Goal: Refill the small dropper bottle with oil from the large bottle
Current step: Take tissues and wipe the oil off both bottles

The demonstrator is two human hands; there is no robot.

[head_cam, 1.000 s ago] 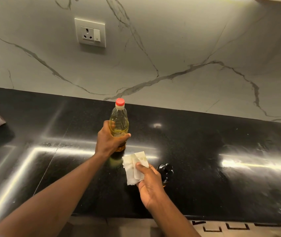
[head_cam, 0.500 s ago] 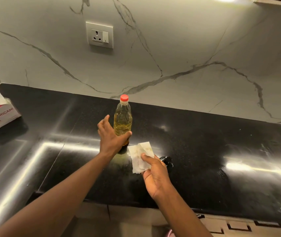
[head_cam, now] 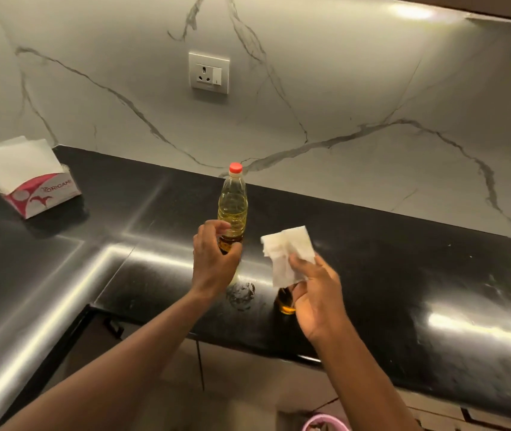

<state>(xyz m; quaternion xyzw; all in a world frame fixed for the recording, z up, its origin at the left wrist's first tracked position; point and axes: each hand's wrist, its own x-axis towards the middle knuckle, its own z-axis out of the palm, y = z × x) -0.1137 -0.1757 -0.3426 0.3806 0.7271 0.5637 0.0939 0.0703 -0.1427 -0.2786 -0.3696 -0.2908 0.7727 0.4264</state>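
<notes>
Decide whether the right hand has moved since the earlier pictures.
Yes. The right hand has shifted right, away from the large bottle, now overlapping the dropper bottle.

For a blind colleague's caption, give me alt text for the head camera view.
A left hand grips the base of a red-capped oil bottle standing on a black counter, while the right hand pinches a crumpled white tissue near a small amber bottle. A tissue box sits far left.

1 lg bottle (head_cam: 232, 206), 1 sm bottle (head_cam: 284, 302), 1 tissue (head_cam: 288, 251), 1 tissue box (head_cam: 42, 199)
</notes>
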